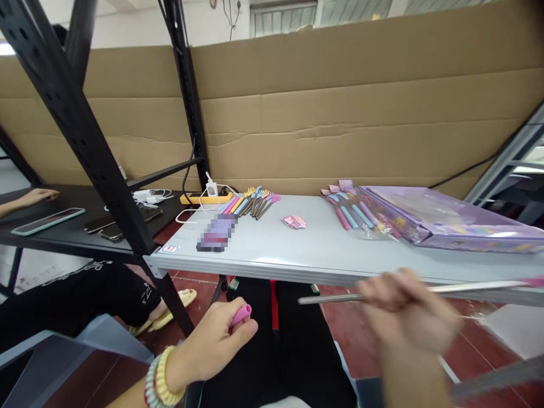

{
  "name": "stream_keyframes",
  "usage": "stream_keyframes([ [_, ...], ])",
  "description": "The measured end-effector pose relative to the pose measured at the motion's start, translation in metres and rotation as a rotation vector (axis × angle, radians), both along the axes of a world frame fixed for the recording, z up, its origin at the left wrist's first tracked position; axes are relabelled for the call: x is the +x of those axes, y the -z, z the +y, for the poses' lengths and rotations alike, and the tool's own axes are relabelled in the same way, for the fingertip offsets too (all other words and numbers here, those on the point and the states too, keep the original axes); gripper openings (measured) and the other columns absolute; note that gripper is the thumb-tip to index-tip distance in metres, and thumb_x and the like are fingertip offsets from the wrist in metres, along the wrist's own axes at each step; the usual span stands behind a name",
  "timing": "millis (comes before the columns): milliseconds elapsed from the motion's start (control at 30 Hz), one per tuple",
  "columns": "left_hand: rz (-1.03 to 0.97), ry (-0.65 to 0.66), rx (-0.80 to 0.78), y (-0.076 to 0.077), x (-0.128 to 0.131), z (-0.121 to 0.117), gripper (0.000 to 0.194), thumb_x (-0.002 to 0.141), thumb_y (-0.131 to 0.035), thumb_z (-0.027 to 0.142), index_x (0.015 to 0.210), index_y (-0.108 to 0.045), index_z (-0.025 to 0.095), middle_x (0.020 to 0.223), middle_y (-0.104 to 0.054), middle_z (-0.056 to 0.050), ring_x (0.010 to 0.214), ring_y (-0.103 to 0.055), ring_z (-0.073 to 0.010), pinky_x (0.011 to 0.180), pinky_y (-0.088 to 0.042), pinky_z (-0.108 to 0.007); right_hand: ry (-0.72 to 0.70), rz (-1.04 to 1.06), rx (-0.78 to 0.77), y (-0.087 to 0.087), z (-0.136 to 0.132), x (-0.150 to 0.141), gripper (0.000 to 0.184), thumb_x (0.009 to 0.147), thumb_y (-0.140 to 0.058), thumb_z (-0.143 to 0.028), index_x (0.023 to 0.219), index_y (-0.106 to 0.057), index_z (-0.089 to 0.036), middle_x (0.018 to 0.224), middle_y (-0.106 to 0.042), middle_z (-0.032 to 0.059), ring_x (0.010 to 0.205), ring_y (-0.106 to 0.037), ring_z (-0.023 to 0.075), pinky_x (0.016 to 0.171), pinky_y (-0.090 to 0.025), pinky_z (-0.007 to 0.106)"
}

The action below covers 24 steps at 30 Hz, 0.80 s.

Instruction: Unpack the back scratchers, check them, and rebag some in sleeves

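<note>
My left hand [215, 343] is closed around a small pink piece [241, 313], held low in front of the table's near edge. My right hand [408, 314], blurred, grips a thin silvery metal rod [331, 298] that lies nearly level, one end pointing left toward the pink piece and the other running off to the right with a pink end [534, 281]. On the grey table [318, 249] lie a fan of coloured utensils [253, 202], a few pink tags [294, 221], and a second batch of utensils [352, 211].
A purple plastic packet [450, 220] lies at the table's right. A blurred dark phone [216, 233] lies near its left corner. Black rack posts [85, 136] stand left, a yellow power strip [206, 198] behind. Another person's hand [36, 196] rests on the black side table beside phones.
</note>
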<state>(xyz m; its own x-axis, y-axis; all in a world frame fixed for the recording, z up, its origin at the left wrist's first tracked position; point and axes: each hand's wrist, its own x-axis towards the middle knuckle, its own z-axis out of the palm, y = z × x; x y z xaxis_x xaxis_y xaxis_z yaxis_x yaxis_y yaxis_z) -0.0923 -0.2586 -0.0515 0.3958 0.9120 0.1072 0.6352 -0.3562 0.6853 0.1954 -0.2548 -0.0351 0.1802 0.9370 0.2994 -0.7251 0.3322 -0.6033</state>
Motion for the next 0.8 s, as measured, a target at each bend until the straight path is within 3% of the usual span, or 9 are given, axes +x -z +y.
stream_keyframes([
  [33, 0.005, -0.013, 0.083, -0.004, 0.011, 0.000, 0.032, 0.088, -0.042, 0.048, 0.076, -0.048, 0.019, 0.066, -0.047, 0.003, 0.061, -0.042, -0.0113, 0.059, -0.034, -0.025, -0.043, 0.059, -0.032, 0.001, 0.013, -0.016, 0.035, 0.075, -0.062, -0.019, 0.050, -0.037, -0.017, 0.044, -0.032, -0.0052, 0.038, -0.033, 0.0071, 0.040, -0.036, 0.023],
  [100, 0.031, 0.001, 0.209, -0.007, 0.029, 0.003, 0.027, 0.087, -0.047, 0.045, 0.095, -0.055, 0.020, 0.082, -0.057, -0.001, 0.073, -0.051, -0.0141, 0.068, -0.038, -0.026, -0.143, 0.177, -0.105, 0.007, 0.030, -0.049, 0.041, 0.073, -0.060, -0.021, 0.049, -0.026, -0.017, 0.042, -0.019, -0.0070, 0.036, -0.022, 0.0065, 0.038, -0.029, 0.023],
  [167, 0.088, 0.068, 0.254, -0.005, 0.039, 0.011, 0.022, 0.090, -0.045, 0.039, 0.095, -0.057, 0.022, 0.085, -0.060, -0.001, 0.076, -0.053, -0.0146, 0.069, -0.038, -0.026, -0.234, 0.241, -0.167, 0.016, 0.037, -0.071, 0.040, 0.075, -0.058, -0.029, 0.052, -0.027, -0.018, 0.045, -0.019, -0.0073, 0.038, -0.021, 0.0067, 0.041, -0.030, 0.023],
  [233, 0.139, 0.109, 0.259, 0.000, 0.040, 0.019, 0.026, 0.093, -0.036, 0.032, 0.081, -0.056, 0.021, 0.072, -0.058, 0.000, 0.065, -0.052, -0.0128, 0.063, -0.035, -0.025, -0.286, 0.271, -0.217, 0.021, 0.040, -0.074, 0.037, 0.076, -0.055, -0.043, 0.056, -0.035, -0.019, 0.048, -0.025, -0.0061, 0.042, -0.029, 0.0083, 0.045, -0.034, 0.025],
  [367, 0.146, 0.059, 0.265, 0.007, 0.025, 0.028, 0.028, 0.092, -0.034, 0.025, 0.072, -0.052, 0.019, 0.061, -0.053, 0.002, 0.056, -0.046, -0.0112, 0.058, -0.032, -0.025, -0.128, 0.379, -0.294, 0.010, 0.052, -0.033, 0.044, 0.078, -0.040, -0.060, 0.068, -0.047, -0.018, 0.053, -0.034, -0.0044, 0.045, -0.037, 0.0096, 0.046, -0.037, 0.026],
  [533, -0.090, 0.026, 0.262, 0.001, 0.005, 0.025, 0.026, 0.090, -0.042, 0.026, 0.069, -0.054, 0.017, 0.056, -0.049, 0.003, 0.052, -0.043, -0.0088, 0.054, -0.032, -0.022, 0.001, 0.357, -0.219, -0.023, 0.061, 0.010, 0.045, 0.093, -0.021, -0.044, 0.071, -0.050, -0.017, 0.049, -0.034, -0.0049, 0.036, -0.031, 0.0066, 0.037, -0.029, 0.020],
  [600, -0.222, -0.010, 0.275, -0.007, 0.003, 0.025, 0.026, 0.087, -0.048, 0.030, 0.066, -0.055, 0.016, 0.054, -0.048, 0.003, 0.050, -0.040, -0.0081, 0.051, -0.031, -0.021, 0.069, 0.282, -0.126, -0.035, 0.063, 0.010, 0.039, 0.093, -0.027, -0.037, 0.068, -0.050, -0.018, 0.049, -0.039, -0.0036, 0.037, -0.037, 0.0071, 0.038, -0.032, 0.020],
  [700, -0.386, -0.092, 0.296, -0.025, 0.008, 0.028, 0.028, 0.082, -0.054, 0.033, 0.060, -0.056, 0.016, 0.049, -0.043, 0.004, 0.047, -0.036, -0.0077, 0.048, -0.030, -0.022, 0.218, 0.158, -0.053, -0.048, 0.069, -0.005, 0.029, 0.086, -0.041, -0.034, 0.066, -0.054, -0.018, 0.059, -0.054, 0.0008, 0.053, -0.058, 0.0134, 0.050, -0.047, 0.029],
  [800, -0.458, -0.142, 0.306, -0.047, 0.023, 0.035, 0.031, 0.081, -0.054, 0.032, 0.055, -0.053, 0.015, 0.049, -0.043, 0.004, 0.049, -0.037, -0.0079, 0.049, -0.031, -0.022, 0.204, 0.059, -0.022, -0.052, 0.075, -0.037, 0.023, 0.079, -0.051, -0.035, 0.067, -0.059, -0.018, 0.071, -0.063, 0.0038, 0.074, -0.066, 0.0222, 0.064, -0.052, 0.039],
])
